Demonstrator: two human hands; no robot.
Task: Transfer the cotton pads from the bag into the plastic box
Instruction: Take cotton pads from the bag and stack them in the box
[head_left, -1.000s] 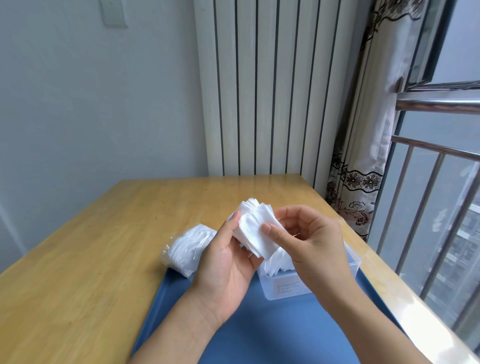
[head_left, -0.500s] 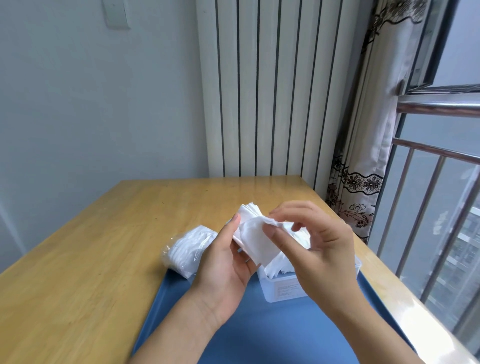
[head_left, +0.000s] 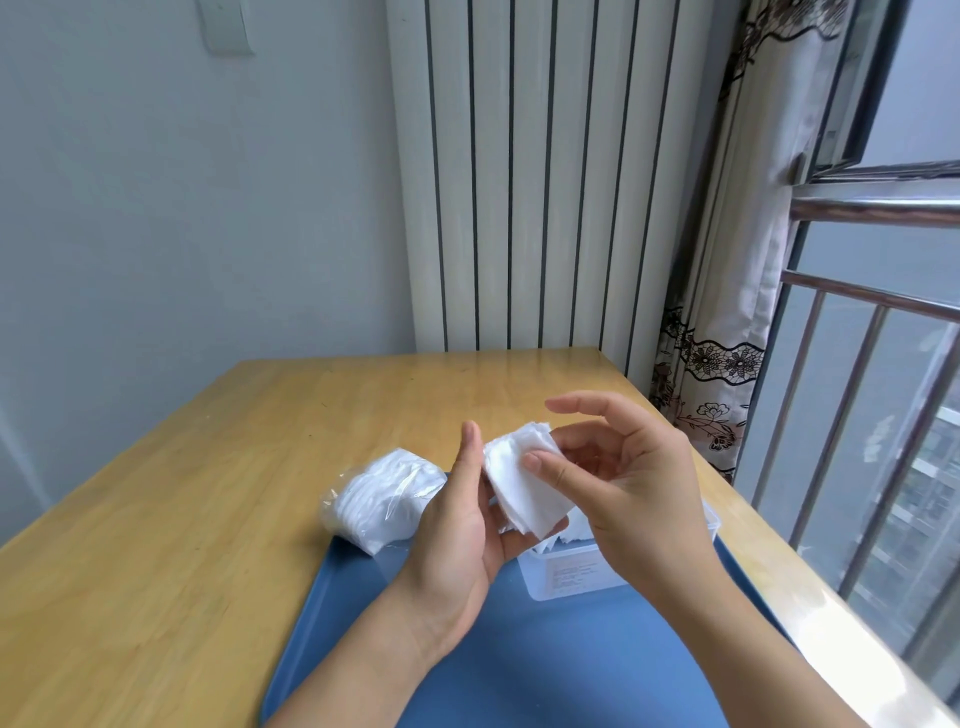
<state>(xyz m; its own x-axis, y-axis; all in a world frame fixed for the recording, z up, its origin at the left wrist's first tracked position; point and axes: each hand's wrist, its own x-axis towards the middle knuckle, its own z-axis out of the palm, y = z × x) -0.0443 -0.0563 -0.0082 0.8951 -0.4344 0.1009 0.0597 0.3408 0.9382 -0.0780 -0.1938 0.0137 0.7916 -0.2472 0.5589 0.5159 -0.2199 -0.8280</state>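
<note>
White square cotton pads (head_left: 524, 486) stacked, edges fanned, both hands.

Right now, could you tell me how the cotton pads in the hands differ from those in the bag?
The stack of cotton pads is bare and held above the plastic box between the left hand and right hand; the bagged cotton pads lie wrapped in clear plastic, on the table beside the blue tray. Both are white.

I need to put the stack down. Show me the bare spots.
Free: the blue tray in front of the plastic box, and the wooden table left of the bag. Crowded: the tray's far end, where bag and box sit under both hands.
</note>
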